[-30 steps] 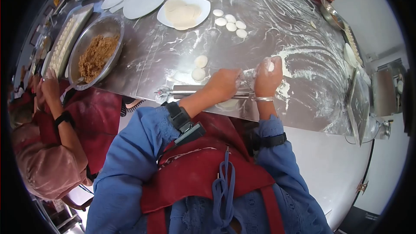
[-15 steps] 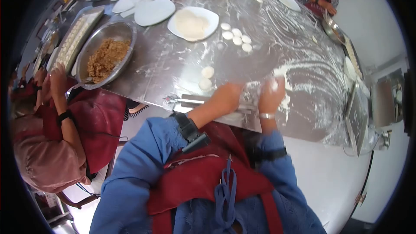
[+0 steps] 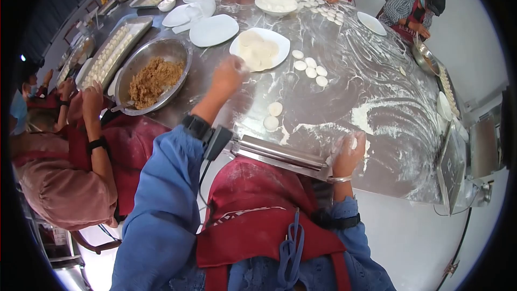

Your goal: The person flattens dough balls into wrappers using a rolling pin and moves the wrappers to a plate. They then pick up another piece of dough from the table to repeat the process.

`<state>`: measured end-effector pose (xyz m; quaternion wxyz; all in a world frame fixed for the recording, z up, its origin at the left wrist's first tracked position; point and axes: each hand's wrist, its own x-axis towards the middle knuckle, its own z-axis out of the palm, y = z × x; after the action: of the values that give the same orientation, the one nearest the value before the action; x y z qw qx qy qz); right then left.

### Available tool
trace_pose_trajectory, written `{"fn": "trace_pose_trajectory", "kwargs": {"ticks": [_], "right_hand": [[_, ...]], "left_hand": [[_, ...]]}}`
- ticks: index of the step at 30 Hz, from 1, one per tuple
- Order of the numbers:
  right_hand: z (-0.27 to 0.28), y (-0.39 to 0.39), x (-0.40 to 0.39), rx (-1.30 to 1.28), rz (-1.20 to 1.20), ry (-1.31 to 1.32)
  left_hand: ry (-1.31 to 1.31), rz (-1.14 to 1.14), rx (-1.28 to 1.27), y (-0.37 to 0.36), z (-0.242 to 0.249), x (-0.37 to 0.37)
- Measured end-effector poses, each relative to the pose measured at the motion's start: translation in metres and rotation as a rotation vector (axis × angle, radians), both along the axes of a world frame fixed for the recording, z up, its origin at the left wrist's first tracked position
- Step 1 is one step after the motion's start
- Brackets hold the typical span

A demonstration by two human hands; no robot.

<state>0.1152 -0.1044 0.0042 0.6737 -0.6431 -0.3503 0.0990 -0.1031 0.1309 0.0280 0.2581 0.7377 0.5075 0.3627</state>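
our left hand [image 3: 229, 75]'s by the wrapper plate [image 3: 281, 40], can't tell its grip | right hand [image 3: 349, 155]'s curled round a white bit [image 3: 353, 143] | rolling pin [image 3: 283, 152]'s on counter [image 3: 390, 175] edge, dough discs [image 3: 271, 123] beyond, filling bowl [image 3: 183, 56] left

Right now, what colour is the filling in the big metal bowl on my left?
The filling is golden brown, showing best in the head view.

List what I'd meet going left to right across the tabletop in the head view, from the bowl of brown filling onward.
Metal bowl of brown filling → plate with flat dough rounds → group of six small dough discs → white plate → metal bowl at the right.
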Motion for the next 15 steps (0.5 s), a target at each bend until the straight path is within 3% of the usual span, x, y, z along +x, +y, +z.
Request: {"fn": "trace_pose_trajectory", "kwargs": {"ticks": [1,3,4,6,8,12,14,15], "right_hand": [[0.008,0.001,-0.004,0.02,0.019,0.062],[0.009,0.001,-0.005,0.031,0.035,0.129],[0.007,0.001,-0.003,0.011,0.034,0.123],[0.002,0.0,0.001,-0.015,0.027,0.114],[-0.003,-0.002,0.004,-0.049,-0.038,-0.06],[-0.001,-0.005,-0.001,-0.063,-0.077,-0.049],[-0.003,-0.005,0.001,-0.071,-0.05,-0.031],[0.0,-0.004,0.0,-0.081,-0.064,-0.023]], "left_hand": [[0.141,-0.154,-0.035,-0.008,-0.001,-0.002],[0.081,-0.522,-0.204,-0.032,-0.007,0.004],[0.082,-0.524,-0.21,-0.04,-0.014,0.01],[0.233,-0.71,0.108,-0.051,-0.027,0.022],[0.296,-0.675,0.142,-0.055,-0.03,0.025],[0.486,-0.564,0.127,-0.05,-0.015,0.023],[0.421,-0.495,0.193,-0.044,-0.023,0.017],[0.391,-0.461,0.033,-0.046,-0.012,0.015]]}}
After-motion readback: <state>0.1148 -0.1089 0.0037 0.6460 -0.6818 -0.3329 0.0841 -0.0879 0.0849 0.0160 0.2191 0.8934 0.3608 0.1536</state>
